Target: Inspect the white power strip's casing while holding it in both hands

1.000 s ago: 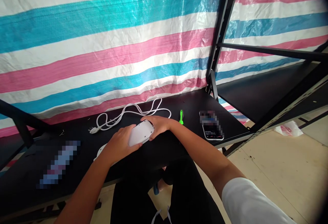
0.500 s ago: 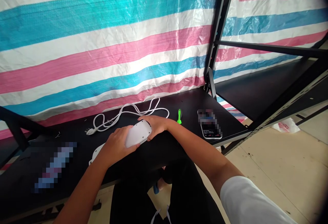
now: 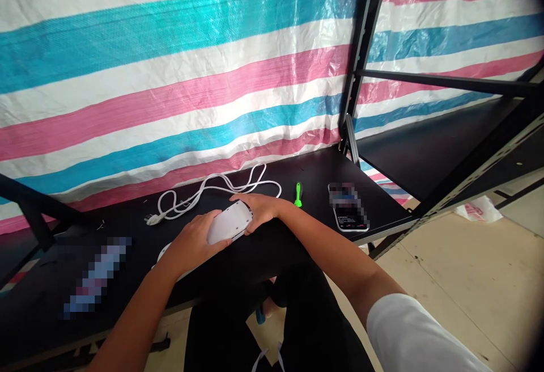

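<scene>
A long white power strip (image 3: 229,225), its underside with small screw holes facing up, lies slantwise over the black tabletop. My left hand (image 3: 193,244) is wrapped over its middle, fingers on the far side and thumb on the near side. At the strip's right end, my right hand (image 3: 262,212) grips the edge between thumb and fingers. Behind the hands lies a loosely looped white cord (image 3: 204,190) with a plug (image 3: 152,220) at its left end. A small green screwdriver (image 3: 298,195) rests to the right of my right hand.
A phone (image 3: 351,222) with a lit, partly blurred screen lies on the right of the black table (image 3: 323,168). On the left is a blurred-out bluish item (image 3: 97,278). Black metal posts (image 3: 355,66) and a striped plastic sheet (image 3: 178,94) stand around the table.
Both hands keep the same hold on the power strip. Its left end has shifted slightly right and away from me. The whole view has moved a little.
</scene>
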{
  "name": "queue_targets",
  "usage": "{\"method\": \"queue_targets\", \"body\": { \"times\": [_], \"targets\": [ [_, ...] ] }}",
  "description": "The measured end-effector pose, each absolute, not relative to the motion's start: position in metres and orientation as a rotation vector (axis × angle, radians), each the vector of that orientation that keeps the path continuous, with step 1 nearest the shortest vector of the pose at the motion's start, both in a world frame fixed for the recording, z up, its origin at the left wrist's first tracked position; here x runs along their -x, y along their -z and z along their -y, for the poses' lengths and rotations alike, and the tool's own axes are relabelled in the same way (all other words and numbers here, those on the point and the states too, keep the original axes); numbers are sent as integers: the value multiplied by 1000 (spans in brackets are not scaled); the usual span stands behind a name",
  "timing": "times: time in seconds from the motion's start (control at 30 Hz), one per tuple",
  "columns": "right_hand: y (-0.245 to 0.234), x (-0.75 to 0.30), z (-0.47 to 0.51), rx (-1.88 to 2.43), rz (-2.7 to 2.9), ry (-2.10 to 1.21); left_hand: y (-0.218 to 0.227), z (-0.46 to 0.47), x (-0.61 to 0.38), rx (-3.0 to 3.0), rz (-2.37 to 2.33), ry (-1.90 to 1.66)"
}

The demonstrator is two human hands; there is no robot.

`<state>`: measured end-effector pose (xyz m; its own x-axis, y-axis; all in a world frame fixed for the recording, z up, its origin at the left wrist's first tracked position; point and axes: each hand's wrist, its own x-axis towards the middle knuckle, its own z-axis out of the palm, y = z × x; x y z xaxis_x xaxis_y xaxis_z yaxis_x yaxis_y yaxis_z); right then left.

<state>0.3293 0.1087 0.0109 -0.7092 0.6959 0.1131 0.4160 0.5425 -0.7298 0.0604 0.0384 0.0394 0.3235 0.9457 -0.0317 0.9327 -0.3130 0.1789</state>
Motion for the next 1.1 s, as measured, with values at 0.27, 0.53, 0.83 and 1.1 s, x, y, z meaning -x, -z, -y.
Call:
{"method": "queue_targets", "body": {
  "times": [0.27, 0.53, 0.83, 1.1],
  "targets": [
    [-14, -329, -107, 929, 2389, -994, -36, -40, -61, -2535, -1654, -217],
    [-18, -329, -104, 976, 2411, -967, -42, -38, -62, -2447, -1722, -124],
    [-18, -328, -104, 970, 2411, -955, -39, -39, -63, -2495, -1712, -127],
    [-19, -328, -104, 976, 2450, -934, -40, -39, -62, -2463, -1737, -125]
  ]
}}
